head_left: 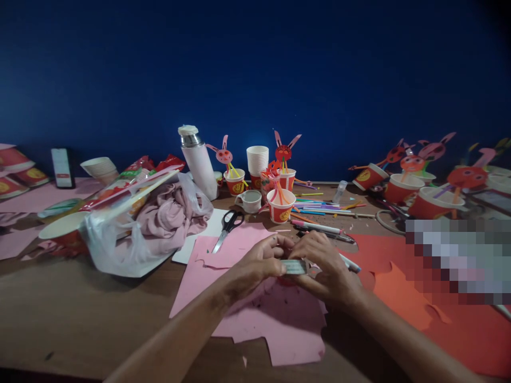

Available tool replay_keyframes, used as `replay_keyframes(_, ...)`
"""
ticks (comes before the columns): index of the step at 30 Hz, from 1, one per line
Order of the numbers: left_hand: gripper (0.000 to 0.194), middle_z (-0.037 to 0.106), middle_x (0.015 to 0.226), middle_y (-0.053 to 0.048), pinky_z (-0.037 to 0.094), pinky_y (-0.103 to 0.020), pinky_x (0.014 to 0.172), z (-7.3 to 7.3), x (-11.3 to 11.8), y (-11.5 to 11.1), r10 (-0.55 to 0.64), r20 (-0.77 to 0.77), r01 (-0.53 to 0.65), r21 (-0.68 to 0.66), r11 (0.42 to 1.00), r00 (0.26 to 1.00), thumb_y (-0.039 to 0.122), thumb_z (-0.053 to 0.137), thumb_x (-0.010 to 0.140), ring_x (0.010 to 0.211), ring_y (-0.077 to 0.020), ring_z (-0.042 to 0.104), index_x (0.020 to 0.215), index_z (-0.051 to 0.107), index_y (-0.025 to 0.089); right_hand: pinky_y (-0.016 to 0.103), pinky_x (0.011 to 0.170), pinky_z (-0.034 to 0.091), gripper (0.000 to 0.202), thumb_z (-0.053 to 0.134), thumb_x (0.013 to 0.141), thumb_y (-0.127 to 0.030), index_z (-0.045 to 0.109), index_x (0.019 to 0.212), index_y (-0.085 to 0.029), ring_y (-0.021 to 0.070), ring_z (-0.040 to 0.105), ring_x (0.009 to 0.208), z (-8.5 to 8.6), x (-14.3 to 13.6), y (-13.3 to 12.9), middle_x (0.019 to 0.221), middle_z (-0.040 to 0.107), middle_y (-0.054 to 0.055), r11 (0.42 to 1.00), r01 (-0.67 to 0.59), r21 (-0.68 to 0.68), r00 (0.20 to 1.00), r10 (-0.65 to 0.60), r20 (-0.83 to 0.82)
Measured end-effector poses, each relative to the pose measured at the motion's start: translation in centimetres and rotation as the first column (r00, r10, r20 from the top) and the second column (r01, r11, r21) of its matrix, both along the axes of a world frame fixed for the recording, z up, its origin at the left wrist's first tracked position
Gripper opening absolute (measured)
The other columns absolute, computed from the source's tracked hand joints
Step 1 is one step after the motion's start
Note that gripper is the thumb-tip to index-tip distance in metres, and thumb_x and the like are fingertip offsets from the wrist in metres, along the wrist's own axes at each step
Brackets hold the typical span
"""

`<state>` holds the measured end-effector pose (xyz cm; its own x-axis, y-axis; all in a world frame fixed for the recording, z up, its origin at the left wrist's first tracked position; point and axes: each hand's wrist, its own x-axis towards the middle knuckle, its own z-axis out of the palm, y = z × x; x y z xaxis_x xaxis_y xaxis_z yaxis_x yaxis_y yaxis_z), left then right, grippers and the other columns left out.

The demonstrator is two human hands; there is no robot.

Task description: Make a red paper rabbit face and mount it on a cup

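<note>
Both hands meet above a cut sheet of pink paper (275, 319). A small pale greenish-white piece with faint print (294, 267) lies between them. My left hand (261, 266) is closed, its thumb against the left end of that piece. My right hand (329, 268) curls round the right end, with thumb and fingers bent close to it. Something reddish shows just beneath, mostly hidden by the fingers. Black-handled scissors (228, 229) rest on the pink paper's upper left. Beyond the hands stands a red and white paper cup (281, 206) with straws in it.
A plastic bag with pink cloth (171, 213) and a white thermos (199, 165) are at the left. Pens (319, 227) and coloured straws (323, 207) lie behind my hands. Red paper (471, 340) covers the right side. More cups with paper figures (403, 186) stand at the back right.
</note>
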<state>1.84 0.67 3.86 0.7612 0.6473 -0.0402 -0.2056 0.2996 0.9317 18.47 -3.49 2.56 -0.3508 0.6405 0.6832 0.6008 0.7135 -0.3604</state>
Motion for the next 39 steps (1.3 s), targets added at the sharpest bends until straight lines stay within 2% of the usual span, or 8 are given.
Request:
replay_keyframes(3, 0.044, 0.056, 0.087, -0.004, 0.041, -0.032, 0.074, 0.17, -0.17, -0.01, -0.027, 0.068, 0.029, -0.025, 0.999, 0.997, 0.018, 0.060, 0.053, 0.079, -0.0184, 0.055, 0.095, 0.048, 0.016, 0.034, 0.069, 0.037, 0.004, 0.060, 0.079, -0.016, 0.058, 0.079, -0.020, 0.0174, 0.052, 0.074, 0.23, 0.10, 0.00, 0.074, 0.063, 0.002, 0.999, -0.045, 0.000, 0.997, 0.045, -0.056)
replay_keyframes(7, 0.045, 0.057, 0.089, -0.004, 0.041, -0.032, 0.073, -0.04, -0.14, 0.06, -0.027, 0.077, 0.029, -0.029, 0.999, 0.997, 0.017, 0.061, 0.053, 0.080, -0.0185, 0.056, 0.096, 0.048, 0.016, 0.034, 0.069, 0.036, 0.005, 0.060, 0.079, -0.016, 0.059, 0.078, -0.020, 0.0173, 0.051, 0.074, 0.36, 0.12, 0.10, 0.074, 0.064, 0.002, 0.998, -0.052, 0.044, 0.998, 0.053, -0.035)
replay_keyframes(11, 0.043, 0.057, 0.087, -0.003, 0.040, -0.029, 0.069, -0.43, 0.05, 0.14, -0.020, 0.037, 0.020, -0.004, 1.000, 0.999, 0.017, 0.059, 0.052, 0.080, -0.0186, 0.055, 0.094, 0.048, 0.016, 0.033, 0.067, 0.035, 0.007, 0.063, 0.077, -0.015, 0.058, 0.076, -0.020, 0.0165, 0.050, 0.073, 0.12, 0.02, 0.23, 0.073, 0.065, 0.001, 0.995, -0.013, 0.097, 1.000, 0.012, 0.019)
replay_keyframes(15, 0.039, 0.055, 0.079, -0.001, 0.038, -0.025, 0.064, -0.64, 0.32, 0.09, -0.004, 0.012, 0.004, 0.017, 1.000, 1.000, 0.015, 0.056, 0.052, 0.072, -0.0145, 0.052, 0.090, 0.048, 0.015, 0.032, 0.066, 0.035, 0.009, 0.065, 0.075, -0.015, 0.058, 0.072, -0.020, 0.0161, 0.050, 0.071, -0.24, -0.14, 0.29, 0.070, 0.065, 0.000, 0.990, 0.036, 0.133, 0.998, -0.044, 0.052)
replay_keyframes(19, 0.039, 0.056, 0.077, -0.001, 0.038, -0.024, 0.062, -0.56, 0.48, -0.06, 0.015, -0.003, -0.015, -0.008, 1.000, 1.000, 0.011, 0.052, 0.050, 0.069, -0.0134, 0.052, 0.089, 0.047, 0.016, 0.032, 0.067, 0.034, 0.010, 0.068, 0.073, -0.016, 0.059, 0.072, -0.021, 0.0164, 0.050, 0.072, -0.38, -0.20, 0.24, 0.070, 0.065, 0.000, 0.995, 0.047, 0.093, 0.995, -0.055, 0.086)
replay_keyframes(24, 0.040, 0.058, 0.081, -0.003, 0.041, -0.029, 0.069, -0.06, 0.30, -0.21, -0.030, 0.057, 0.033, -0.060, 0.998, 0.998, 0.012, 0.050, 0.048, 0.075, -0.0170, 0.056, 0.088, 0.048, 0.015, 0.033, 0.068, 0.034, 0.005, 0.064, 0.078, -0.019, 0.059, 0.075, -0.020, 0.0170, 0.050, 0.073, -0.27, 0.02, 0.27, 0.073, 0.064, 0.001, 0.999, -0.003, 0.054, 0.998, 0.000, 0.066)
replay_keyframes(35, 0.048, 0.058, 0.082, -0.003, 0.041, -0.031, 0.074, -0.26, 0.18, -0.23, -0.021, 0.076, 0.028, -0.086, 0.996, 0.997, 0.009, 0.046, 0.044, 0.072, -0.0152, 0.053, 0.092, 0.050, 0.014, 0.035, 0.067, 0.036, 0.009, 0.060, 0.080, -0.022, 0.058, 0.072, -0.019, 0.0184, 0.050, 0.072, -0.09, 0.26, 0.25, 0.072, 0.063, 0.004, 0.999, -0.022, 0.031, 0.997, 0.019, 0.076)
replay_keyframes(39, 0.049, 0.058, 0.080, -0.003, 0.041, -0.030, 0.071, -0.10, 0.03, -0.15, -0.041, 0.072, 0.046, -0.078, 0.996, 0.997, 0.009, 0.047, 0.044, 0.070, -0.0152, 0.053, 0.093, 0.050, 0.014, 0.036, 0.068, 0.036, 0.008, 0.056, 0.082, -0.020, 0.060, 0.075, -0.019, 0.0191, 0.051, 0.073, 0.09, 0.35, 0.33, 0.072, 0.063, 0.005, 0.999, -0.034, 0.014, 0.997, 0.033, 0.068)
